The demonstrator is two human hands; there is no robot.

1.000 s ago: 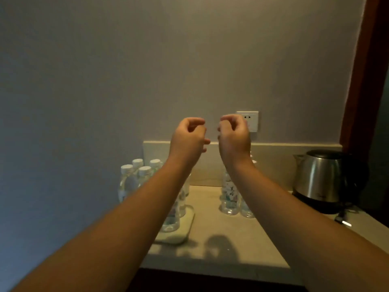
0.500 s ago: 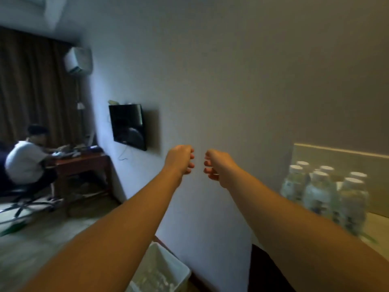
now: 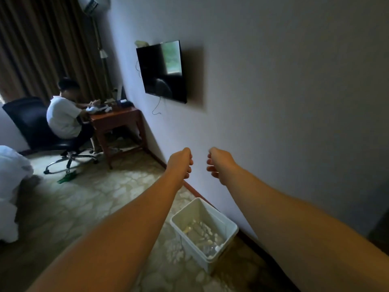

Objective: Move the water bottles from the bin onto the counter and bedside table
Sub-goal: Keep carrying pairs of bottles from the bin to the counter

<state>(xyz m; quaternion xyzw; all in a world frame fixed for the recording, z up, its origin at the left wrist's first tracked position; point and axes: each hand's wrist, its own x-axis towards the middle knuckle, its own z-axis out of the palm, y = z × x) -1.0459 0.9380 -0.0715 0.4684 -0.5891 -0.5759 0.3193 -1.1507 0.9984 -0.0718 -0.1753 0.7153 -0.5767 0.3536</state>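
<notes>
A white plastic bin (image 3: 207, 213) stands on the floor against the wall, below my forearms. Several clear water bottles (image 3: 207, 239) lie in its bottom. My left hand (image 3: 181, 163) and my right hand (image 3: 217, 162) are held out side by side in front of me, well above the bin. Both have their fingers curled into loose fists and hold nothing. The counter and the bedside table are out of view.
A dark TV (image 3: 162, 70) hangs on the wall ahead. A person (image 3: 63, 116) sits on a black office chair (image 3: 31, 125) at a wooden desk (image 3: 117, 123). White bedding (image 3: 10, 186) lies at the left edge. A green object (image 3: 66, 178) lies on the patterned floor.
My view has swung left and down, away from the counter with its bottles and kettle, onto the room and the bin. Both empty hands stay curled, held out together.
</notes>
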